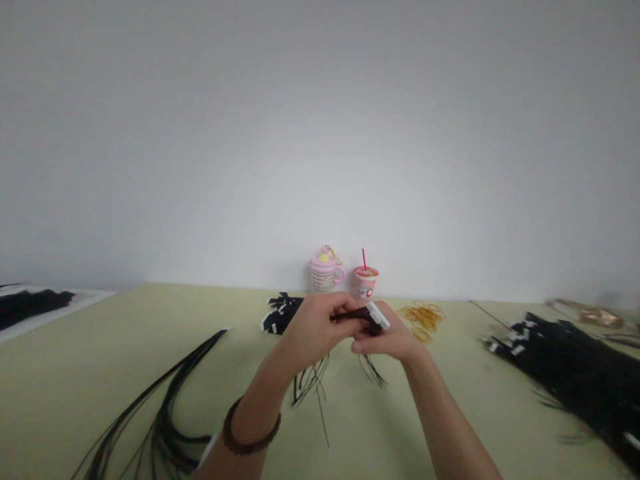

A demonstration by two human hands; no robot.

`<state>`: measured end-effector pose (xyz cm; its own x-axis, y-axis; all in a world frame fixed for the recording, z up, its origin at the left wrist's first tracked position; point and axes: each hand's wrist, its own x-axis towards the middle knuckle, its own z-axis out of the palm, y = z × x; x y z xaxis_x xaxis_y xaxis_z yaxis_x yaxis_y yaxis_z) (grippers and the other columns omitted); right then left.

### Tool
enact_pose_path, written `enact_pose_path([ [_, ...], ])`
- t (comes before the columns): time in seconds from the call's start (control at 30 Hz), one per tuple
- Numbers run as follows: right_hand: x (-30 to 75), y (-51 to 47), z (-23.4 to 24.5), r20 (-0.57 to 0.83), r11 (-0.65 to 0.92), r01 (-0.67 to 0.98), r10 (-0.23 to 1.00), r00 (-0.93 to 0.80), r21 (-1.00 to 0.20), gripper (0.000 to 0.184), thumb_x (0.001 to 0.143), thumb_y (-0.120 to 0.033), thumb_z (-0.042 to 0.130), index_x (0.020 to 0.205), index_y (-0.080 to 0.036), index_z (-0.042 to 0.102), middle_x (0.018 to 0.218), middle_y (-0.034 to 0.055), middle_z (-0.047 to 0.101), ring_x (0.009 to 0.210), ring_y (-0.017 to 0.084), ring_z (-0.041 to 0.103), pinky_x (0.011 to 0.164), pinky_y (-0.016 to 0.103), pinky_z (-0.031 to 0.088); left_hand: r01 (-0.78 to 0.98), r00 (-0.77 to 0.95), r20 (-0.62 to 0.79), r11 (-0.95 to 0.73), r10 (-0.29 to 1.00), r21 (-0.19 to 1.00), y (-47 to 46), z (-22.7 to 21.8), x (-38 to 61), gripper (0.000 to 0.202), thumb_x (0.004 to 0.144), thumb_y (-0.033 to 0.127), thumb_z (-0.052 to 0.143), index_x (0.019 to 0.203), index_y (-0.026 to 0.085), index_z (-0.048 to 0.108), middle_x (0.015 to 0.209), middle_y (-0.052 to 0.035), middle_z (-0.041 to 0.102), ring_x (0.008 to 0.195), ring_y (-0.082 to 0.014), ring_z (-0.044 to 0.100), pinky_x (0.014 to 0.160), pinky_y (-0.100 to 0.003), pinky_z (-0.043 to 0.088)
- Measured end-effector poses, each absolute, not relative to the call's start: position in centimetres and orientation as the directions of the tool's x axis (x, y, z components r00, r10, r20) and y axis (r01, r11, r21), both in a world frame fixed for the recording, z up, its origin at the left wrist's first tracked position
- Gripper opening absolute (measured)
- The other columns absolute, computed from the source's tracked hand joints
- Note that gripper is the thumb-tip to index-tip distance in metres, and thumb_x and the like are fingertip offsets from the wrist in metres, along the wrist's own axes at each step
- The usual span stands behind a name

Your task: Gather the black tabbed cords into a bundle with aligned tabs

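Closest in, wears a dark beaded bracelet [250,433] on the left wrist. Holds both hands together just above the tabletop [75,373]. Curls the left hand [313,330] shut around a small bundle of black strips [356,313], with white tips poking out toward the right hand. Pinches the same bundle with the right hand [387,340], fingers closed beneath and beside those tips. Lets the bundle's thin black ends [310,383] trail down below both hands toward the tabletop.

Lying left of the left forearm and fanned across the tabletop: long loose black strands [165,400]. Sitting just beyond the left hand: a small heap of white-tipped strips [280,313]. Scattered near and beyond the right hand: yellow rubber bands [423,317]. Standing farther beyond both hands, side by side against the wall: a pink lidded cup [325,270] and a pink cup with a red straw [366,280]. Spread well to the right of the right hand: a large pile of black strips [575,360]. Resting far off to the left of the left hand: a white board [75,300] bearing more black material, too blurred to identify.
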<state>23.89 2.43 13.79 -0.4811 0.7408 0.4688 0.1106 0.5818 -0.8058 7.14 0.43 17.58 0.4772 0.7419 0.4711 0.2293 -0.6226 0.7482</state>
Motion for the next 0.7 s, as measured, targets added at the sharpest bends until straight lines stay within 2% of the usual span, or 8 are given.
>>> enact_pose_path([
  [0.1, 24.3, 2.4, 13.7, 0.499, 0.577, 0.007, 0.714, -0.492, -0.817, 0.034, 0.059, -0.043, 0.070, 0.081, -0.017, 0.064, 0.068, 0.0012, 0.052, 0.062, 0.012, 0.046, 0.055, 0.023, 0.040, 0.178, 0.498, 0.409, -0.552, 0.765, 0.815, 0.1, 17.7, 6.7, 0.012, 0.071, 0.026, 0.066, 0.075, 0.014, 0.066, 0.069, -0.0009, 0.065, 0.066, -0.0131, 0.057, 0.061, -0.022, 0.042],
  [0.17, 24.2, 2.4, 13.6, 0.519, 0.576, -0.045, 0.697, -0.495, -0.817, 0.033, 0.060, -0.042, 0.067, 0.081, -0.017, 0.065, 0.068, 0.0018, 0.053, 0.062, 0.013, 0.047, 0.055, 0.024, 0.041, 0.141, 0.520, 0.379, -0.515, 0.765, 0.846, -0.1, 17.9, 6.5, 0.012, 0.070, 0.025, 0.067, 0.074, 0.014, 0.066, 0.069, -0.0005, 0.065, 0.065, -0.0121, 0.056, 0.061, -0.022, 0.042],
  [0.3, 23.7, 2.6, 13.6, 0.554, 0.591, -0.090, 0.678, -0.484, -0.802, 0.017, 0.063, -0.027, 0.061, 0.074, -0.016, 0.066, 0.064, 0.0002, 0.053, 0.054, 0.010, 0.043, 0.049, 0.020, 0.038, 0.113, 0.532, 0.391, -0.521, 0.751, 0.846, -0.2, 18.2, 6.2, 0.011, 0.070, 0.024, 0.067, 0.073, 0.014, 0.066, 0.065, 0.0009, 0.062, 0.063, -0.0104, 0.053, 0.058, -0.020, 0.039],
  [0.4, 23.5, 2.5, 14.1, 0.588, 0.617, -0.092, 0.680, -0.439, -0.782, 0.008, 0.066, -0.021, 0.059, 0.069, -0.016, 0.065, 0.070, 0.0007, 0.056, 0.057, 0.009, 0.045, 0.048, 0.019, 0.036, 0.081, 0.500, 0.429, -0.534, 0.752, 0.841, 0.1, 18.3, 6.0, 0.012, 0.072, 0.026, 0.066, 0.074, 0.014, 0.065, 0.066, 0.0012, 0.061, 0.063, -0.0101, 0.052, 0.059, -0.020, 0.039],
  [0.57, 23.4, 1.7, 15.0, 0.617, 0.649, -0.054, 0.691, -0.376, -0.759, 0.010, 0.067, -0.022, 0.066, 0.076, -0.017, 0.065, 0.075, 0.0010, 0.060, 0.066, 0.011, 0.054, 0.059, 0.020, 0.044, 0.145, 0.405, 0.427, -0.518, 0.809, 0.843, 0.3, 18.3, 5.7, 0.021, 0.067, 0.029, 0.070, 0.082, 0.016, 0.063, 0.054, 0.0057, 0.051, 0.053, -0.0079, 0.044, 0.050, -0.018, 0.032],
  [0.7, 22.8, 1.3, 14.9, 0.590, 0.652, 0.027, 0.702, -0.398, -0.758, 0.025, 0.061, -0.024, 0.075, 0.083, -0.016, 0.065, 0.071, 0.0000, 0.059, 0.062, 0.011, 0.053, 0.057, 0.021, 0.045, 0.148, 0.437, 0.439, -0.545, 0.785, 0.826, 0.1, 18.0, 6.1, 0.017, 0.069, 0.029, 0.068, 0.078, 0.015, 0.063, 0.063, 0.0021, 0.059, 0.058, -0.0102, 0.051, 0.053, -0.019, 0.036],
])
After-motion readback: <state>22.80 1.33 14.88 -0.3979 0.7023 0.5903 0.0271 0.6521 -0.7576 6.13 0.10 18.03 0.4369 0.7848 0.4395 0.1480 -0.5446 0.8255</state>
